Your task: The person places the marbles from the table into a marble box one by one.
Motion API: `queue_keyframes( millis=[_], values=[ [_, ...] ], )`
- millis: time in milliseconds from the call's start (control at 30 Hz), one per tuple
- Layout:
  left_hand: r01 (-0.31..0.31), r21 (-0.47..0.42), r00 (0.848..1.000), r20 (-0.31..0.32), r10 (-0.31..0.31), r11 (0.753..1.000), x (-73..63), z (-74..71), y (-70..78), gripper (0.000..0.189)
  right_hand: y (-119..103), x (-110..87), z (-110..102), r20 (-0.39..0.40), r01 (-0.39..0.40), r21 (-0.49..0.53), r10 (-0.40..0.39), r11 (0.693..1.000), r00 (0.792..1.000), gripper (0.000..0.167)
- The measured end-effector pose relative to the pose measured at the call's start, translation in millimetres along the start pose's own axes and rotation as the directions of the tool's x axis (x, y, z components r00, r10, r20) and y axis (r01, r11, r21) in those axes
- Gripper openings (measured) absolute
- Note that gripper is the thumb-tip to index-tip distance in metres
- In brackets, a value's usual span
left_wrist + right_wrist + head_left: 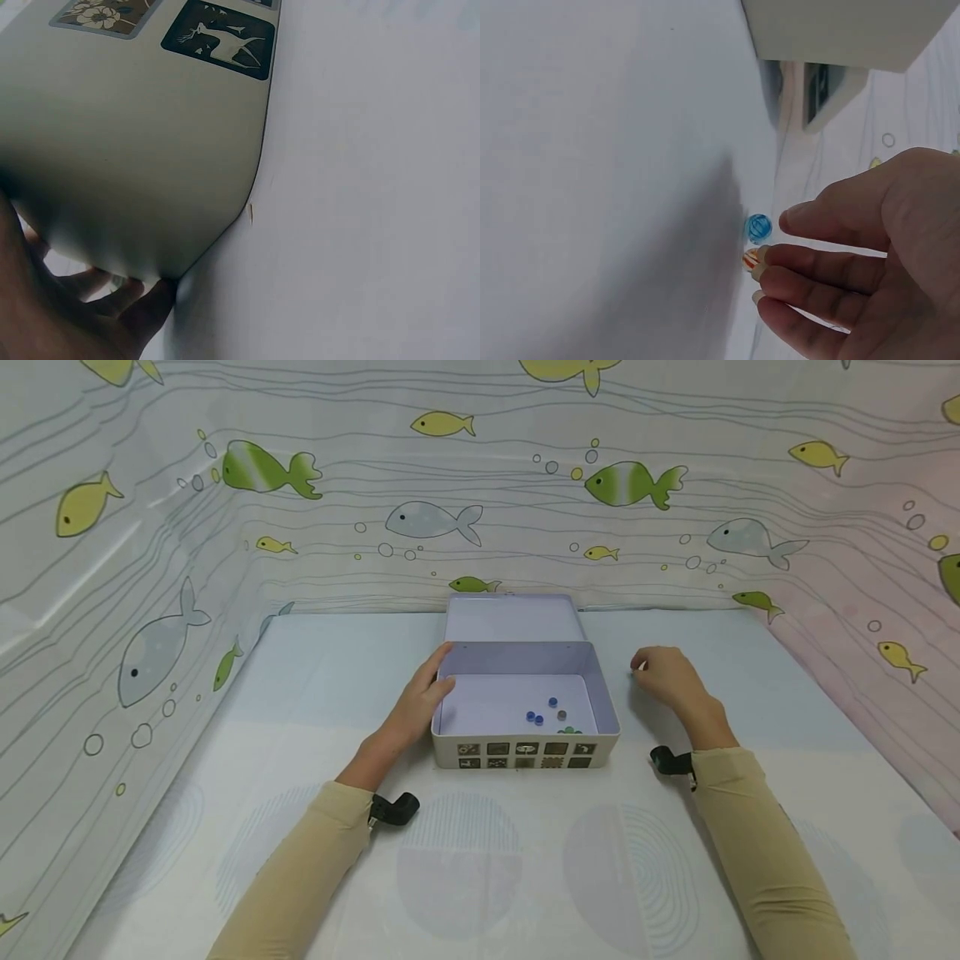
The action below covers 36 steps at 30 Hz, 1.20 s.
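A pale tin box (pixel 517 658) with small picture panels on its front stands open, its hinged lid (pixel 513 618) tipped back. My left hand (pixel 412 706) grips its left wall, thumb over the rim and fingers outside. Inside, blue marbles (pixel 552 702), a greyish marble (pixel 562 715) and green marbles (pixel 569 730) lie toward the right front. To the right of the box, my right hand (pixel 671 681) is low over the table. In the right wrist view, its fingertips are at an orange-and-white striped marble (pixel 748 260). A blue marble (pixel 759 227) lies beside that, just off the thumb tip.
The white table (pixel 495 893) carries faint circle patterns. Sheeting with printed fish (pixel 435 518) rises behind it and along both sides. Black wrist cameras (pixel 397 810) sit on both forearms.
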State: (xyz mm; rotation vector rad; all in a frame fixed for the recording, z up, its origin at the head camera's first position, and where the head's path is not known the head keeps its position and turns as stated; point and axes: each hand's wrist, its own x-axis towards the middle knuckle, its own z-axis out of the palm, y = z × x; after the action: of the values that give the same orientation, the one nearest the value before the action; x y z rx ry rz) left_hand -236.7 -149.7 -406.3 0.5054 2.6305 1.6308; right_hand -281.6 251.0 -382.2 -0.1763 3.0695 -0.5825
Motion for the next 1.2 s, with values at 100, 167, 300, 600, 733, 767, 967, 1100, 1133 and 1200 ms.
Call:
queue_keyframes(
  millis=[100,167,300,600,733,767,967,1100,1133,1200],
  values=[
    [0.001,0.002,1.000,-0.002,-0.001,1.000,0.0,0.0,-0.2,0.060,1,0.6,2,0.016,0.004,-0.009,-0.003,1.000,1.000,0.037],
    [0.000,0.006,1.000,-0.002,0.000,1.000,-0.2,0.0,-0.1,0.060,1,1.3,3,0.024,0.007,-0.012,-0.007,1.000,1.000,0.036],
    [-0.003,0.010,1.000,-0.004,0.003,1.000,-0.6,0.2,-0.2,0.060,0,1.6,5,0.022,0.000,-0.016,0.000,1.000,1.000,0.035],
    [0.000,0.024,1.000,-0.004,0.000,1.000,-1.4,-0.3,1.1,0.061,-1,-1.1,6,0.029,-0.025,-0.033,0.026,0.999,0.999,0.036],
    [0.000,0.020,1.000,0.000,0.000,1.000,-1.3,-0.7,1.1,0.061,-2,-1.4,7,0.041,-0.002,-0.041,0.003,0.999,0.999,0.033],
    [0.001,0.021,1.000,-0.001,-0.001,1.000,-1.2,-0.7,1.2,0.061,-2,-1.2,7,0.044,0.007,-0.046,-0.005,0.999,0.999,0.032],
    [0.003,0.016,1.000,0.006,-0.003,1.000,-3.7,-2.0,7.3,0.061,0,2.3,10,0.052,0.030,-0.073,-0.026,0.997,0.998,0.028],
    [0.002,0.014,1.000,-0.002,-0.002,1.000,-1.0,-0.4,0.0,0.060,0,3.4,11,0.052,0.038,-0.083,-0.034,0.996,0.998,0.027],
    [0.004,0.014,1.000,-0.003,-0.004,1.000,-1.0,-0.4,-0.1,0.060,0,3.4,11,0.055,0.039,-0.080,-0.034,0.996,0.998,0.026],
    [0.001,0.014,1.000,-0.005,-0.001,1.000,-0.7,-0.4,-0.1,0.060,-1,3.2,9,0.059,0.042,-0.073,-0.038,0.996,0.998,0.025]
  ],
)
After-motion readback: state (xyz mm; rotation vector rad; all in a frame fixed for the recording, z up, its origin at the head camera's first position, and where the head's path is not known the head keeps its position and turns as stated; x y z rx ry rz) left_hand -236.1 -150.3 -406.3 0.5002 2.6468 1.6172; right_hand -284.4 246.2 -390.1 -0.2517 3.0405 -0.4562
